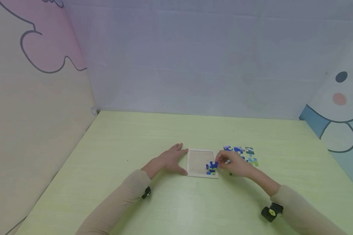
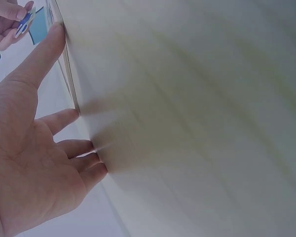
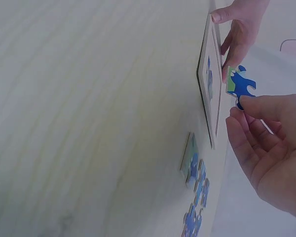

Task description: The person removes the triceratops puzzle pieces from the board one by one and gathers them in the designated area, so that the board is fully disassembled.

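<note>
My right hand (image 1: 234, 163) pinches a jigsaw piece (image 3: 242, 85), mostly blue with a green edge, between thumb and fingers. It holds the piece over the right side of a shallow, pale wooden puzzle tray (image 1: 195, 163). Inside the tray's lower right corner lie a few blue and green pieces (image 1: 209, 173), partly covered by the held one in the head view. My left hand (image 1: 173, 159) lies spread at the tray's left edge. Its thumb (image 2: 52, 42) and fingertips touch that side, the fingers mostly straight.
Several loose puzzle pieces (image 1: 249, 150) in blue, white and green lie right of the tray, some hidden behind my right hand. The pale yellow-green table (image 1: 153, 130) reaches a back wall (image 1: 194, 65) of plain cloth. Cartoon-printed panels (image 1: 338, 88) stand at both sides.
</note>
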Available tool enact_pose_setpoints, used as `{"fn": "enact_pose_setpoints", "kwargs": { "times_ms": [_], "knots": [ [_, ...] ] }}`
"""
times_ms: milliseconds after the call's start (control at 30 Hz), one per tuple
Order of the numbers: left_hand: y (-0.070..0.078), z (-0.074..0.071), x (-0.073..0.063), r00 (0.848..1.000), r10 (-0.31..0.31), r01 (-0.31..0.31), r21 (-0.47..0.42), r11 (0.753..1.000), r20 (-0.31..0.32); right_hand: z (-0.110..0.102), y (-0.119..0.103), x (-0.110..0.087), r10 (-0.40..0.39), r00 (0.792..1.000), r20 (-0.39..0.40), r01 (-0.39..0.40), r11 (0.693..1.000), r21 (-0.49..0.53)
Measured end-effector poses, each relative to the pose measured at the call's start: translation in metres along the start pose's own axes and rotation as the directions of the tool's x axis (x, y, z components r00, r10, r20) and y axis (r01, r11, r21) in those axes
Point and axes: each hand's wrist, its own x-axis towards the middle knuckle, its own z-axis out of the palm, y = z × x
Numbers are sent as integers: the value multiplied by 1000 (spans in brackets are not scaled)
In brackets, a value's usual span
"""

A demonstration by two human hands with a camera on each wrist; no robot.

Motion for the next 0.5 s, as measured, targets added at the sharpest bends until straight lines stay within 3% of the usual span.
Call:
{"fn": "enact_pose_setpoints", "kwargs": {
  "times_ms": [500],
  "knots": [
    [-1, 2, 0, 1000, -5, 5, -18, 1000, -7, -40, 32, -39, 74, 996, -46, -72, 997, 35]
  ]
}}
